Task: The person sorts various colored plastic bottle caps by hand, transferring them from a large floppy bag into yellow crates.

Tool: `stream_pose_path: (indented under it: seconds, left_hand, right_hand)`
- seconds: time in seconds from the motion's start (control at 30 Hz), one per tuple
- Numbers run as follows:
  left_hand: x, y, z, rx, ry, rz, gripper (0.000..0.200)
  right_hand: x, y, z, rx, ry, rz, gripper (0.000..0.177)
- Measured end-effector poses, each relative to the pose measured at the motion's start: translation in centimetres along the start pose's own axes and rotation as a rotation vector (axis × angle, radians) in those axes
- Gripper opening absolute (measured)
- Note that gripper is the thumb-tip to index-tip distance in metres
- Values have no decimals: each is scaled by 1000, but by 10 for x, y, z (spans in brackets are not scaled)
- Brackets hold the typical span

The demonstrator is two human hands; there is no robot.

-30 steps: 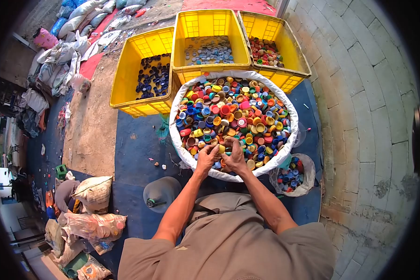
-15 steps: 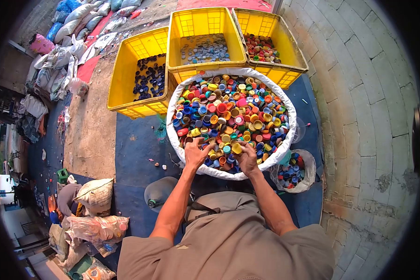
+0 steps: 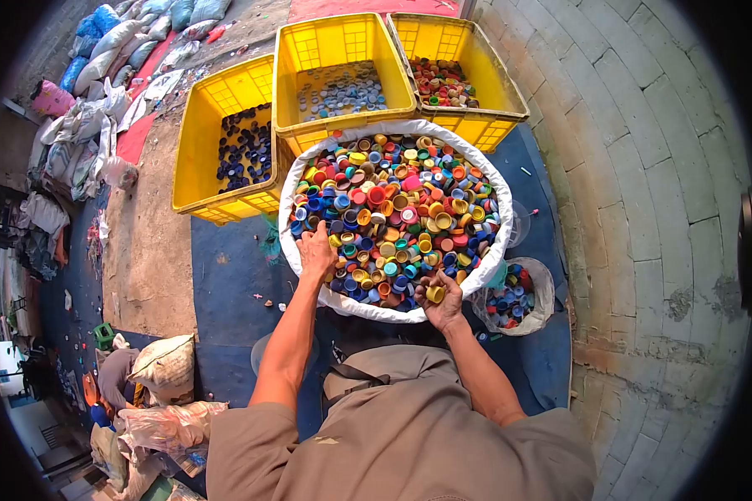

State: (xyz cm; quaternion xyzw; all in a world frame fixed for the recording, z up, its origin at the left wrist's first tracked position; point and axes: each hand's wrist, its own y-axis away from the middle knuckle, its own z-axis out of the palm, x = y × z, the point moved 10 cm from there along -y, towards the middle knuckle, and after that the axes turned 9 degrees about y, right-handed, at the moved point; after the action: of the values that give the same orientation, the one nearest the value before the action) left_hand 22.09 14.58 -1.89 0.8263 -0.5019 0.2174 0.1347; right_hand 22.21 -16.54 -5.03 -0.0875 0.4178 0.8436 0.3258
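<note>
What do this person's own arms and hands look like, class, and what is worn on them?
The left arm and right arm are bare below the short sleeves of a loose khaki-brown shirt. The left hand and right hand are gloveless; no watch or bracelet shows on either wrist.

The left hand (image 3: 316,250) lies back-up on the caps (image 3: 393,200) by the white sack's (image 3: 355,307) left rim, so I can't see whether its fingertips grip anything. The right hand (image 3: 443,302) curls round a yellow cap (image 3: 434,293), and its palm is hidden. The left forearm covers most of a clear jug (image 3: 260,357) on the floor. A small bag of caps (image 3: 522,302) sits half behind the sack's right rim.
</note>
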Motion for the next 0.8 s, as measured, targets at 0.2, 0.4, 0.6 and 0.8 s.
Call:
stream_pose_path:
  seconds: [0.2,0.4,0.6,0.8]
  left_hand:
    - [-3,-3,12,-41,14,31,57]
    - [-9,2,-6,122,302,11,50]
    - [-24,36,17,-26,1937,-612,26]
    - [1,63,-1,-31,2334,-600,27]
  right_hand:
    - [4,5,-2,10,92,13,33]
    - [-4,-4,-5,65,461,-46,34]
    - [-49,-16,59,68,1607,-735,23]
    - [-38,-29,113,-97,2067,-897,19]
